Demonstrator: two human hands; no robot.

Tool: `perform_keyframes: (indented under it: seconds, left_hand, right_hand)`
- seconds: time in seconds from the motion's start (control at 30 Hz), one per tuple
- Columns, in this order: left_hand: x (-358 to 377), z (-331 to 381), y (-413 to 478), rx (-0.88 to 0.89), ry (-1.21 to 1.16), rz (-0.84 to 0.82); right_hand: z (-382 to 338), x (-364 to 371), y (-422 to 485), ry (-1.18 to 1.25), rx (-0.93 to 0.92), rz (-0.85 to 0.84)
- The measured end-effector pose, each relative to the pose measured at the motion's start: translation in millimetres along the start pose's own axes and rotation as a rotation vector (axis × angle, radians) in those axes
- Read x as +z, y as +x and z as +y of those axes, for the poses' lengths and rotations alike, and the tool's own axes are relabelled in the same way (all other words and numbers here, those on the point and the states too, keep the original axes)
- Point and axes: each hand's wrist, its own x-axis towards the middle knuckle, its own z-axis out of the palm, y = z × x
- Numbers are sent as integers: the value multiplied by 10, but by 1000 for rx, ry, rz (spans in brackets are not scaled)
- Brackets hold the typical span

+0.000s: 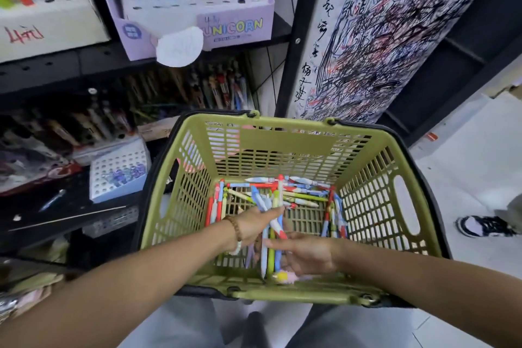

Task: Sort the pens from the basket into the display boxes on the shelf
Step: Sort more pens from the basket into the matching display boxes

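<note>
A green plastic basket [285, 138] sits in front of me with several coloured pens [299, 192] scattered on its bottom. Both my hands reach down inside it. My left hand [251, 224], with a bead bracelet on the wrist, grips a pen near the middle of the basket. My right hand [303, 254] holds a bundle of several pens [269, 251] that stand nearly upright at the near wall. A purple "UNICORN" display box [234, 28] with pastel pens stands on the shelf above left. A small white hole-tray display box [118, 169] sits on the lower shelf beside the basket.
A black shelf [56, 65] carries a white display box [42, 8] at top left and dark rows of pens [214, 85] below. A scribbled test paper [395, 37] hangs on the right post. A person's shoe [480, 226] stands on the tiled floor at right.
</note>
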Motion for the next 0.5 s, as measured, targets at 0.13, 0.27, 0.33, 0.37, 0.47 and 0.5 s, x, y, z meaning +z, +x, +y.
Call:
perform_keyframes:
  seconds: [0.13,0.27,0.33,0.37,0.47,0.5]
  left_hand:
    - [-235,173,-21,162,-200,212]
    - [-438,364,-240,365,69,236]
    - [-478,502,-374,440,158,246]
    - [-491,588,-449,485,171,246]
    - [-538,891,-703,609,113,236]
    - [-582,992,-800,660,104,268]
  right_hand:
    - [-122,-122,-36,29,-130,53]
    - [-601,-91,-162,-190,-328,134]
    - [-938,12,-198,-210,-488,239]
    - [-1112,79,-213,-212,-564,302]
    - [-1587,312,-261,-270,-770,432]
    - [-1722,397,-282,-292,-813,446]
